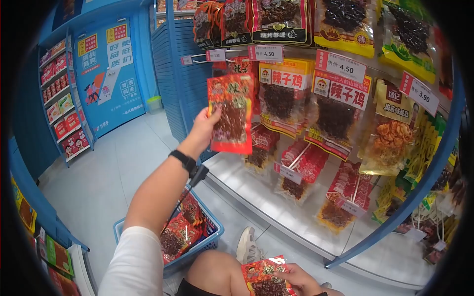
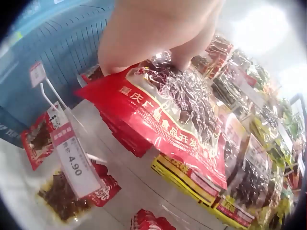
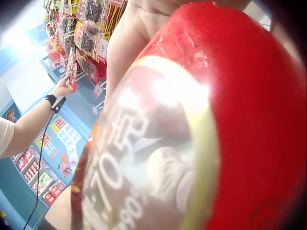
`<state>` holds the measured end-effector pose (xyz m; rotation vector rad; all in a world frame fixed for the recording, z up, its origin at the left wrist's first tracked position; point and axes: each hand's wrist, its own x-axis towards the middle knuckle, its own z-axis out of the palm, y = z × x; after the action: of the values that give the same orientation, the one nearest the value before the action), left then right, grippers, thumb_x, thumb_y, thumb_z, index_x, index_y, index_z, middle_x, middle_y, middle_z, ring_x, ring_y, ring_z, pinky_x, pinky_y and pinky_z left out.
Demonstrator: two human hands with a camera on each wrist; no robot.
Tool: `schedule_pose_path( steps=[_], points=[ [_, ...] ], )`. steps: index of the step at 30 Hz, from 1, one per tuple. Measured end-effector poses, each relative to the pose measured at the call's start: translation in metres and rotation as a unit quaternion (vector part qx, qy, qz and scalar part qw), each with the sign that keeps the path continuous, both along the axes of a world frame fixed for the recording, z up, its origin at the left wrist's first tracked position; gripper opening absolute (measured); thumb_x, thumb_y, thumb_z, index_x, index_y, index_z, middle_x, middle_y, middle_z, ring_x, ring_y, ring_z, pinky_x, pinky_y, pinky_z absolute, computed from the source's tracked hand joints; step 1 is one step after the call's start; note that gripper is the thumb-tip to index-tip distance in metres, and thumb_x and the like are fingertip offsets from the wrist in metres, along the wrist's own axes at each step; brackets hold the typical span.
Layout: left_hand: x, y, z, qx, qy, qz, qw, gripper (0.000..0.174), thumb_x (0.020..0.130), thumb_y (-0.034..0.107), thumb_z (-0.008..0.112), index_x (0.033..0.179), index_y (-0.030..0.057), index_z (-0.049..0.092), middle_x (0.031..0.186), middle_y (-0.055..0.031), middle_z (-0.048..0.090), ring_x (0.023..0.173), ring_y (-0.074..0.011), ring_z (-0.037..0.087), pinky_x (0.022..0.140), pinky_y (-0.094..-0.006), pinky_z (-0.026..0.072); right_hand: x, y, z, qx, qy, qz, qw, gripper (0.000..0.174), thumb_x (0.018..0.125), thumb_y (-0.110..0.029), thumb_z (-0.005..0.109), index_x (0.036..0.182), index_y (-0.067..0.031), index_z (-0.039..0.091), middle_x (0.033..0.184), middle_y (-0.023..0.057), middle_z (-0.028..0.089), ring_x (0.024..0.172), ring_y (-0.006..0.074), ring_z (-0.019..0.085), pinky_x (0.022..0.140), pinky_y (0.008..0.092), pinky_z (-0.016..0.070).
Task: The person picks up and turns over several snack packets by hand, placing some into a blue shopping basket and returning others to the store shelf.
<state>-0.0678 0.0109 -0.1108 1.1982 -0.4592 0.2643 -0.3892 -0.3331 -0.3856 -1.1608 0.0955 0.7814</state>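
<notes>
My left hand (image 1: 201,129) pinches a red snack packet (image 1: 232,123) by its left edge, thumb across the front, in front of the hanging snacks. In the left wrist view the same packet (image 2: 177,105) hangs below my fingers, its dark filling showing through a clear window. Low at the bottom of the head view, my right hand (image 1: 302,280) grips another red packet (image 1: 266,276) beside my knee. That packet (image 3: 254,110) fills much of the right wrist view. A blue basket (image 1: 220,228) on the floor holds several similar red packets (image 1: 180,232).
Bagged snacks (image 1: 340,108) hang in rows on hooks with price tags (image 1: 266,53). A white bottom shelf (image 1: 276,222) and a curved blue rail (image 1: 395,217) stand at the right. A blue door (image 1: 111,79) and a stocked shelf rack (image 1: 63,98) are behind, left.
</notes>
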Motion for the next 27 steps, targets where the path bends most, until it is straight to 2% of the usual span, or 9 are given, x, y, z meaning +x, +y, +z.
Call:
schedule_pose_path(
  steps=[2,4,9,12,14,21,24,27],
  points=[
    [0.019,0.004,0.017,-0.025,0.014,0.012,1.0,0.029,0.095,0.025,0.065,0.114,0.0061,0.053,0.104,-0.0029,0.064,0.091,-0.0135,0.062,0.082,-0.032,0.0524,0.0,-0.001,0.002,0.006,0.01,0.004,1.0,0.031,0.094,-0.006,0.062,0.122,0.0056,0.059,0.115,0.0118,0.068,0.102,0.0167,0.065,0.091,0.0314,0.0512],
    [0.038,0.008,0.03,-0.027,0.005,0.018,0.999,0.025,0.098,0.025,0.059,0.116,0.0082,0.055,0.105,-0.0024,0.065,0.093,-0.0145,0.065,0.081,-0.0337,0.0549,0.0,-0.001,0.003,0.013,0.02,0.009,1.0,0.031,0.093,-0.006,0.062,0.122,0.006,0.059,0.115,0.0122,0.068,0.102,0.0168,0.065,0.091,0.0313,0.0512],
    [0.058,0.007,0.056,-0.019,0.016,0.042,0.999,0.026,0.097,0.026,0.061,0.115,0.0075,0.057,0.105,-0.0029,0.066,0.093,-0.015,0.065,0.083,-0.0335,0.0542,0.0,-0.002,0.004,0.004,0.036,0.01,0.999,0.031,0.093,-0.006,0.062,0.122,0.0065,0.059,0.114,0.0125,0.068,0.102,0.0169,0.065,0.092,0.0319,0.0511],
    [0.061,0.004,0.06,-0.014,0.019,0.061,0.998,0.028,0.096,0.026,0.063,0.115,0.0063,0.057,0.106,-0.0036,0.066,0.095,-0.0154,0.065,0.084,-0.0328,0.0533,0.004,-0.003,-0.006,-0.005,0.042,0.027,0.999,0.031,0.094,-0.006,0.062,0.122,0.0063,0.059,0.114,0.0123,0.068,0.102,0.017,0.065,0.091,0.0318,0.0511],
    [0.061,0.006,0.065,-0.031,0.003,0.035,0.999,0.03,0.093,0.023,0.066,0.114,0.0037,0.055,0.104,-0.0051,0.066,0.092,-0.0163,0.064,0.081,-0.0337,0.0528,0.005,-0.003,-0.007,-0.01,0.046,0.032,0.998,0.031,0.094,-0.006,0.062,0.122,0.0063,0.059,0.114,0.0123,0.068,0.102,0.017,0.065,0.091,0.0319,0.0511],
    [0.056,0.003,0.064,-0.023,0.034,0.047,0.998,0.03,0.094,0.022,0.065,0.115,0.0032,0.055,0.105,-0.0062,0.066,0.092,-0.0172,0.065,0.082,-0.0341,0.0526,0.004,-0.003,-0.009,0.002,0.014,0.025,1.0,0.032,0.094,-0.007,0.063,0.122,0.0065,0.059,0.115,0.0128,0.067,0.102,0.0171,0.065,0.091,0.0327,0.0511],
    [0.053,0.001,0.064,-0.019,0.036,0.039,0.998,0.031,0.094,0.022,0.065,0.116,0.0031,0.055,0.106,-0.0065,0.066,0.092,-0.0178,0.065,0.083,-0.0345,0.0526,0.004,-0.003,-0.001,0.012,0.059,0.027,0.998,0.032,0.093,-0.007,0.063,0.122,0.006,0.059,0.114,0.0123,0.068,0.101,0.0172,0.065,0.09,0.0333,0.0516],
    [0.058,0.001,0.062,-0.012,0.039,0.051,0.998,0.032,0.094,0.022,0.066,0.117,0.0027,0.055,0.107,-0.0069,0.066,0.093,-0.0182,0.065,0.083,-0.0348,0.0525,0.005,-0.003,-0.002,-0.001,0.046,0.033,0.998,0.031,0.093,-0.008,0.064,0.121,0.0055,0.06,0.112,0.0115,0.069,0.1,0.0169,0.065,0.089,0.0334,0.0518]
  ],
)
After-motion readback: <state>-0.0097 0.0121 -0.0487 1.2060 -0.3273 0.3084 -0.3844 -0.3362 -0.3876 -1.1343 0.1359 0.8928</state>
